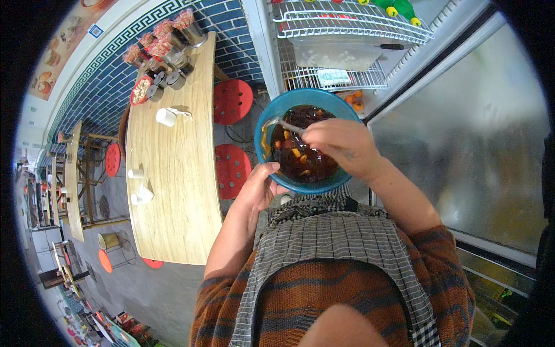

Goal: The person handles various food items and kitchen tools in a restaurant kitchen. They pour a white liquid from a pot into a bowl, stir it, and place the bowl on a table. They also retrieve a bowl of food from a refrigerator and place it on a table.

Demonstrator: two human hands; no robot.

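A blue-green plastic bowl (266,110) is held in front of me, close to an open glass-door refrigerator. My left hand (261,184) grips its lower left rim, the thumb over the edge and the fingers underneath. Dark brown liquid (318,167) with yellow-orange pieces fills much of the bowl. My right hand (342,145) reaches over the right side and pinches the handle of a metal spoon (288,126). The far end of the spoon rests near the bowl's left inner wall.
Wire refrigerator shelves (347,31) hold a clear plastic container (336,54) and green bottles (392,8). At right stands the fogged glass door (464,143). A wooden table (182,173) with cups and jars is on the left, red stools (233,102) beside it.
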